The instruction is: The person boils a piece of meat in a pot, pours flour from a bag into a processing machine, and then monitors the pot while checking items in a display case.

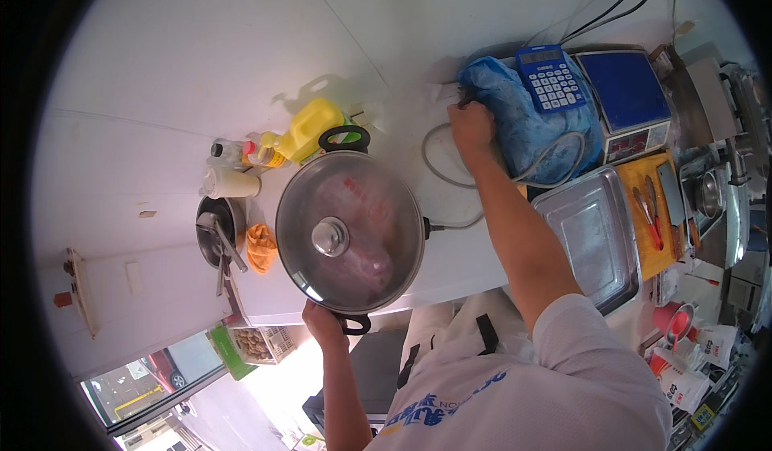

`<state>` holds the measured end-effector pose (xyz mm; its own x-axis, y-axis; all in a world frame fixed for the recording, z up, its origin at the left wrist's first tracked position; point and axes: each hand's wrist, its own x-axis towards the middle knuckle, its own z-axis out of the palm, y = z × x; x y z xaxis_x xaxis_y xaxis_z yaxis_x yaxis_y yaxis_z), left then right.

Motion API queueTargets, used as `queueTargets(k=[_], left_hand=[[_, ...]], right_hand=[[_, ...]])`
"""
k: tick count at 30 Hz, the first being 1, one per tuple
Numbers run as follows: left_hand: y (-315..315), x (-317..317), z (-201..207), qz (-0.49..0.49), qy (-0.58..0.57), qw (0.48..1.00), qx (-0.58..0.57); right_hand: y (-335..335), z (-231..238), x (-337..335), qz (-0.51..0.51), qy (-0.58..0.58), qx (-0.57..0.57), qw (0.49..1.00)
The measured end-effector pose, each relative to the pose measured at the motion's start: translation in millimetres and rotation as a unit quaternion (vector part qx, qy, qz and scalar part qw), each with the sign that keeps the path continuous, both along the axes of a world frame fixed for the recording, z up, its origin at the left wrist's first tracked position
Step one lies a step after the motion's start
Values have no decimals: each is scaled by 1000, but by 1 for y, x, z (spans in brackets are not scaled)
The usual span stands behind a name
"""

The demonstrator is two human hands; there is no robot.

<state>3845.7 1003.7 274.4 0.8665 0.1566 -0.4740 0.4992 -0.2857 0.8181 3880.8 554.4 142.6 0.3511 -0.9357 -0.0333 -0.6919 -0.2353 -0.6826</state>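
Observation:
A large round electric pan [378,210] with a glass lid stands on the white counter. Reddish, wrapped-looking contents show dimly through the fogged lid, which has a round metal knob [330,237]. My left hand [323,324] is at the pan's near rim, beside its black handle [354,323]; its fingertips are hidden by the pan. Stretched to the far side, my right hand [474,129] is closed at the edge of a blue plastic bag [515,121]. A small dark thing shows at its fingertips, too unclear to name. The grey power cord [426,155] loops close to that hand.
A blue calculator [551,79] lies on the bag, beside a scale [623,93]. Right of my arm are a metal tray [591,230] and a cutting board [643,185] with tongs and a cleaver. Leftward stand a yellow jug [314,129], bottles, a pot [207,246] and an orange cloth [260,248].

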Motion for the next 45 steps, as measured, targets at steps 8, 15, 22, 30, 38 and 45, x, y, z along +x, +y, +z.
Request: queueTargets(k=[8,15,22,30,38,45], left_hand=[[5,-1,0,4,-2,1000,2],[14,-2,-7,-6,-30,999,-8],[18,-1,-14,-6,-39,999,-4],[22,1,-26,-4,-72,997,17],[12,-2,-12,0,-53,998,21],[16,-1,-14,2,-43,999,28]], right_hand=[[61,163,-93,24,-432,221,874],[15,319,-207,181,-609,78,768],[-37,369,-243,-15,-491,-231,840],[-142,365,-266,-72,-400,-437,803],[-249,357,-225,59,-271,-288,916],[-284,356,-184,86,-142,-368,915]])
